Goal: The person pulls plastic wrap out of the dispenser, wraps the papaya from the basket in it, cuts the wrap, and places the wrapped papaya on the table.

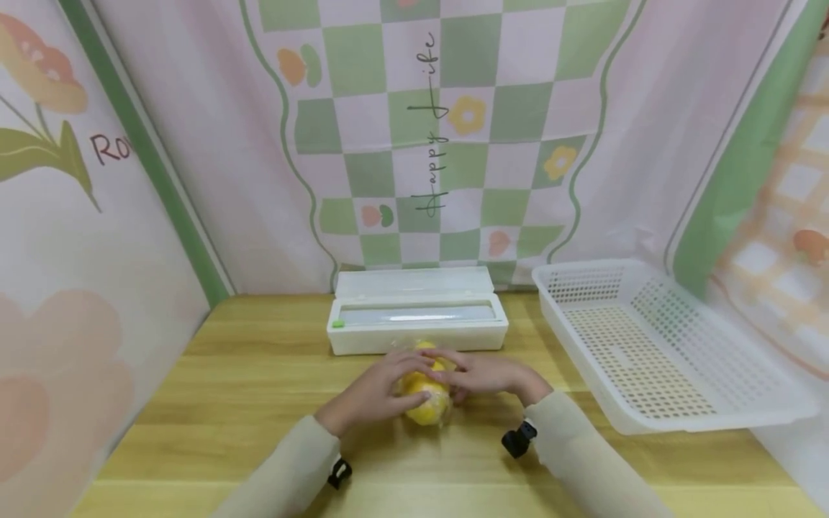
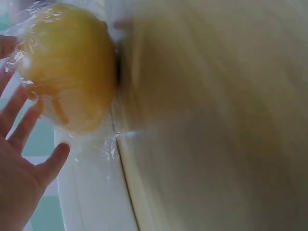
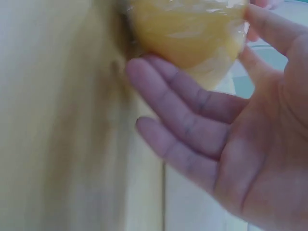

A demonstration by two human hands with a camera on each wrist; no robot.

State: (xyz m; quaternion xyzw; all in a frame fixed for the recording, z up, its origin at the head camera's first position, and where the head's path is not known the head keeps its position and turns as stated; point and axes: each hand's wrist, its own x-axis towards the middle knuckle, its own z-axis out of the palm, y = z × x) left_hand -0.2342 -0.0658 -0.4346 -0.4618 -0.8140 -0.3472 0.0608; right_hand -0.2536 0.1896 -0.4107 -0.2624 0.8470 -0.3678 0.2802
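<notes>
A yellow fruit (image 1: 427, 411) in clear cling film sits on the table in front of the white box. Loose film crinkles round the fruit (image 2: 72, 67) in the left wrist view. My left hand (image 1: 388, 385) reaches over it from the left, fingertips at its top and thumb along the near side. From the right, my right hand (image 1: 482, 374) lays its fingers across the top. The right wrist view has the fingers of that hand (image 3: 207, 125) mostly straight, some touching the wrapped fruit (image 3: 192, 33). Its underside is hidden.
Directly behind the hands stands a long white film dispenser box (image 1: 414, 339) with its lid (image 1: 414, 282) raised and a green slider (image 1: 338, 324) at the left. A white perforated basket (image 1: 586, 367) occupies the right side of the wooden table (image 1: 259, 381). Patterned cloth (image 1: 473, 173) hangs behind.
</notes>
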